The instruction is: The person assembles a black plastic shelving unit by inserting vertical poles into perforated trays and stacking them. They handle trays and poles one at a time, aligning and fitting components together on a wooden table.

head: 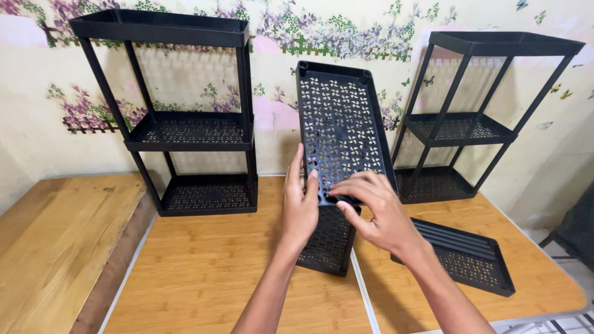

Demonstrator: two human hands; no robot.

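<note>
So the landmark here is the black perforated shelf tray that's being held up on end, right in the middle of the wooden table. Far to the left of that tray there's a lower wooden bench top butted against the table. Closer in, still left of the tray, stands an assembled black three-tier rack, back against the floral wallpaper.

Then the hands. The left hand is pressed against the tray's lower left edge, fingers pointing up and thumb on the tray's face, so it's steadying it rather than wrapping all the way round. The right hand comes in at the tray's bottom edge, fingers curled and pinching the lower rim. Both hands are gripping that same tray, basically.

Directly under the tray, partly hidden by the hands, a second perforated tray lies on the table. Right of the held tray there's another assembled three-tier rack by the wall, and in front of that, down and to the right of the tray, a third loose tray lies flat with what look like black poles resting in it.
</note>
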